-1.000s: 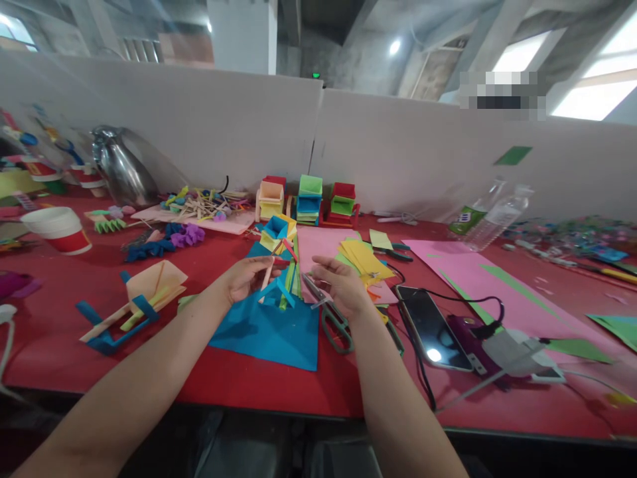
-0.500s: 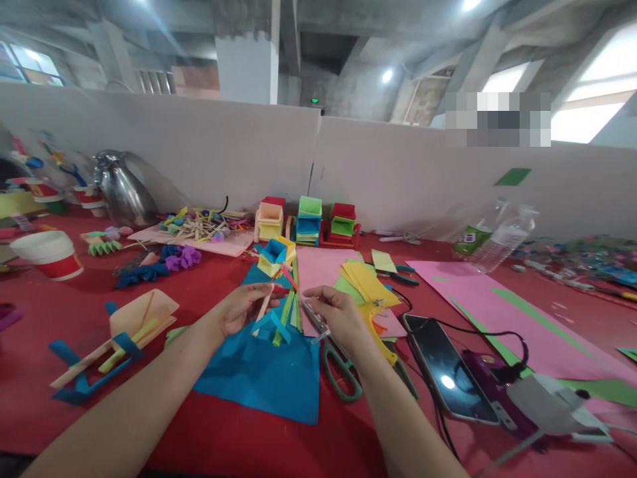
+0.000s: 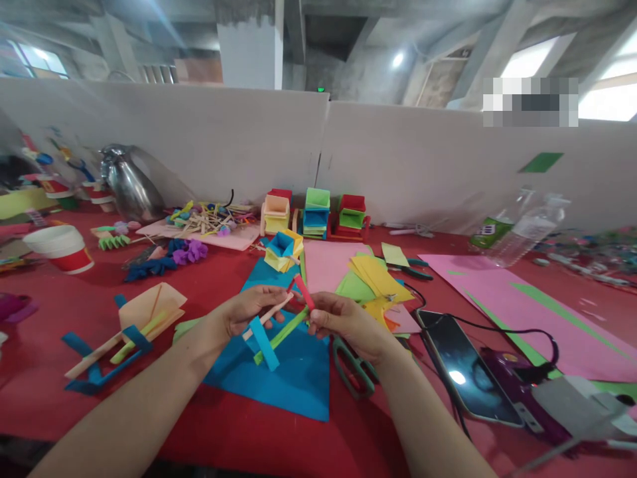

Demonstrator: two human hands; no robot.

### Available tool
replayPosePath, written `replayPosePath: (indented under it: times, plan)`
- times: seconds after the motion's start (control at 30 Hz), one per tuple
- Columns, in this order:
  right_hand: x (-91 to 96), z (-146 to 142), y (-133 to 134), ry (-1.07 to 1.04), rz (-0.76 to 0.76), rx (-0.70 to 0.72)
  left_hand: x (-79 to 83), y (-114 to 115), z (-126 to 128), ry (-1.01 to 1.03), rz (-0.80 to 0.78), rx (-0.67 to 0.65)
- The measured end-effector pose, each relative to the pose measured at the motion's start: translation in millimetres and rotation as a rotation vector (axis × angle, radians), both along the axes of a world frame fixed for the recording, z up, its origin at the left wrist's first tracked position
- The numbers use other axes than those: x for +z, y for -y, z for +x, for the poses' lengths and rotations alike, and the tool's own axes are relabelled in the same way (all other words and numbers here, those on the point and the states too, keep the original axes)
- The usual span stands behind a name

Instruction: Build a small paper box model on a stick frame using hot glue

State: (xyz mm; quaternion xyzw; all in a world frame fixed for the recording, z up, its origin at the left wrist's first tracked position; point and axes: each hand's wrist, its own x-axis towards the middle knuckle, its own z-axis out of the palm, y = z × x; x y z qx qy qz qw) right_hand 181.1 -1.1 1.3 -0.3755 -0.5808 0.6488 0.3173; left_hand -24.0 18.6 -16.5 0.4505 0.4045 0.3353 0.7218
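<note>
Between my hands, above a blue paper sheet (image 3: 298,392), is a small frame of folded paper strips. My left hand (image 3: 256,309) is closed on its peach strip (image 3: 271,315). A blue strip (image 3: 265,344) crosses the lower end of the frame. My right hand (image 3: 338,318) pinches the frame's right side, where a red strip (image 3: 304,292) meets a green strip (image 3: 283,337). Green-handled scissors (image 3: 355,372) lie beside my right wrist. Left of my left forearm stands a similar frame (image 3: 107,362) of blue and peach strips with a peach paper piece on it.
Three coloured paper boxes (image 3: 317,211) stand along the white partition (image 3: 209,146). Yellow paper pieces (image 3: 381,279), a phone (image 3: 470,368) with cables and a purple glue gun-like device (image 3: 512,378) lie to the right. A paper cup (image 3: 64,249) and a metal jug (image 3: 132,182) stand left.
My right hand has moved from beside the scissors to the paper frame and now pinches its red and green side. The frame has turned and opened out. The camera view has shifted slightly.
</note>
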Motion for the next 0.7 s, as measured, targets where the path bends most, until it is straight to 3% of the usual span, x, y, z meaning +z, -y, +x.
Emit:
replayPosePath:
  times: [0.3,0.37,0.43,0.5,0.57,0.6,0.63,0.7]
  plan:
    - [-3.9,-4.4,1.7,-0.005,-0.026,0.058,-5.3,-2.4,0.0,-0.047,0.029,-0.044]
    - [-5.2,-3.6,0.9,-0.030,-0.031,0.020,-7.4,-5.5,-0.5,-0.024,0.015,0.011]
    - [-5.5,-1.4,-1.0,-0.078,-0.030,-0.067,-7.5,-9.3,-3.1,0.025,0.047,0.175]
    - [-4.4,2.1,-3.8,-0.136,-0.014,-0.185,-4.0,-11.7,-7.2,0.067,0.198,0.474]
    - [-2.3,6.1,-6.8,-0.198,0.009,-0.306,2.2,-10.5,-10.9,0.044,0.460,0.761]
    - [-1.0,7.9,-8.1,-0.227,0.017,-0.355,5.5,-8.3,-11.6,-0.002,0.598,0.845]
    - [0.3,9.3,-9.2,-0.253,0.020,-0.396,8.2,-5.1,-11.2,-0.064,0.721,0.855]
    - [2.5,10.8,-10.3,-0.289,0.018,-0.457,10.6,2.6,-6.4,-0.193,0.869,0.757]
